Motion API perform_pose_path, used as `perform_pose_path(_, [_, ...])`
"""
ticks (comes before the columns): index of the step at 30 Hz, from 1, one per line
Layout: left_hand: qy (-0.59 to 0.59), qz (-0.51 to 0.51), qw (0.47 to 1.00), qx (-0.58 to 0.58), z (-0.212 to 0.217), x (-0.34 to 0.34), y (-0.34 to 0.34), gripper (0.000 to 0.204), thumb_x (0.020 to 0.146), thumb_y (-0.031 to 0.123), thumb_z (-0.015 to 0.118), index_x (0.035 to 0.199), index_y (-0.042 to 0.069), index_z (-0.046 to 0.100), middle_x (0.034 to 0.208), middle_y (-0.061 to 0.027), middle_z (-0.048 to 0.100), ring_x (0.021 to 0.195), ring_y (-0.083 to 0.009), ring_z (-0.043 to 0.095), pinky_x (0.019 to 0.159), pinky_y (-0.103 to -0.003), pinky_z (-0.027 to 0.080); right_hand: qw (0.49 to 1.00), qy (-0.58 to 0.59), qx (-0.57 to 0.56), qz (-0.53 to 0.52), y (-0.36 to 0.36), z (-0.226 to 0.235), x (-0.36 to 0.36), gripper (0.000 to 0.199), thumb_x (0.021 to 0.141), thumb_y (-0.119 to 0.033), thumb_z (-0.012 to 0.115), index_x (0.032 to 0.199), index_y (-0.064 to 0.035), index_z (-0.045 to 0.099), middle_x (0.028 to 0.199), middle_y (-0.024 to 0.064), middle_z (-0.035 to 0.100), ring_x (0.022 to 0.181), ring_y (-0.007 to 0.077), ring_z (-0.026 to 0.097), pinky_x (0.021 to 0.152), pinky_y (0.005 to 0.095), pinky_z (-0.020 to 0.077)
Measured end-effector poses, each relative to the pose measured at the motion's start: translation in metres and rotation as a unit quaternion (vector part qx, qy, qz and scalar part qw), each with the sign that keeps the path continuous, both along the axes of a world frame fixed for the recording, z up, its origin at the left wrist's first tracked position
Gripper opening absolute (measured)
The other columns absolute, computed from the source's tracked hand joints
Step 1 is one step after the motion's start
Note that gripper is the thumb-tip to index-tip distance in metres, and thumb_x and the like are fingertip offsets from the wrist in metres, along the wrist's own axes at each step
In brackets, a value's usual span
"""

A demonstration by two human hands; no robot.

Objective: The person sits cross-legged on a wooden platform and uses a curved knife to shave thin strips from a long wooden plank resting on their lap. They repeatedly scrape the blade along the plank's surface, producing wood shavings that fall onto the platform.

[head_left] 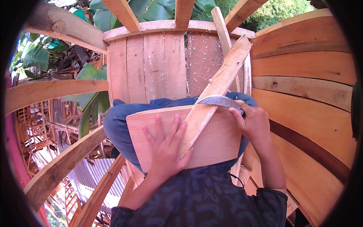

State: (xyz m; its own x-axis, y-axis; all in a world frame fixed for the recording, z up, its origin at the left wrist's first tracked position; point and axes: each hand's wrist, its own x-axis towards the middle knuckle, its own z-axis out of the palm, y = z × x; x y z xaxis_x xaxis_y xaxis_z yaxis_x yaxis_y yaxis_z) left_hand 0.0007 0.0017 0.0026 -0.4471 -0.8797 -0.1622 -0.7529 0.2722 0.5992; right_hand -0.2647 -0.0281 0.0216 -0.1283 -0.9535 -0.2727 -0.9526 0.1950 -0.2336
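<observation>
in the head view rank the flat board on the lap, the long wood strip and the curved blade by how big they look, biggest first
1. Flat board on the lap: covers the most area.
2. Long wood strip: longer but much narrower.
3. Curved blade: clearly smallest.
The left hand hides part of the board, so its lead is, if anything, understated.

Outdoors, in bright daylight. Ahead, a wall of upright wooden planks (159, 66) flecked with shavings (capped by a curved rim). To the right, a wall of broad curved boards (302, 75), one dark strip among them. Left, open curved wooden ribs (53, 92); beyond, banana leaves (36, 56) and corrugated metal roofing (89, 176) below.
</observation>
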Motion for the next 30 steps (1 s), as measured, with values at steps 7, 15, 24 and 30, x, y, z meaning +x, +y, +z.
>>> perform_pose_path(7, [0.007,-0.004,1.000,-0.009,0.000,-0.001,0.002,0.078,0.073,0.031,0.071,0.142,0.007,0.044,0.151,-0.0130,0.038,0.145,-0.0472,0.007,0.108,-0.067,-0.013,0.980,0.016,-0.074,-0.181,-0.026,-0.007,-0.097,0.058,0.093,-0.051,0.054,0.074,0.0025,0.066,0.062,0.0246,0.058,0.062,0.0416,0.060,0.056,0.0450,0.0444])
perform_pose_path(15, [-0.001,-0.004,1.000,-0.003,0.000,-0.001,0.001,0.078,0.073,0.030,0.071,0.142,0.006,0.044,0.151,-0.0136,0.038,0.146,-0.0473,0.006,0.108,-0.067,-0.013,0.998,-0.006,-0.056,-0.026,0.009,-0.001,-0.005,0.059,0.089,-0.056,0.057,0.069,-0.0008,0.065,0.059,0.0224,0.058,0.057,0.0395,0.060,0.053,0.0442,0.0462])
perform_pose_path(24, [-0.004,-0.005,1.000,-0.002,0.000,-0.004,-0.003,0.077,0.077,0.033,0.069,0.144,0.007,0.042,0.153,-0.0115,0.035,0.145,-0.0478,0.008,0.106,-0.071,-0.012,0.999,0.011,-0.041,-0.030,-0.029,-0.015,-0.039,0.068,0.086,-0.062,0.058,0.066,0.0027,0.062,0.059,0.0240,0.059,0.060,0.0410,0.061,0.056,0.0461,0.0478])
perform_pose_path(30, [-0.001,-0.013,1.000,-0.008,0.001,-0.002,-0.003,0.080,0.073,0.030,0.070,0.144,0.006,0.041,0.152,-0.0152,0.037,0.145,-0.0476,0.006,0.108,-0.066,-0.014,0.981,-0.008,-0.053,-0.185,-0.042,-0.025,-0.080,0.067,0.089,-0.058,0.055,0.072,0.0055,0.064,0.059,0.0257,0.056,0.062,0.0419,0.061,0.057,0.0464,0.0453])
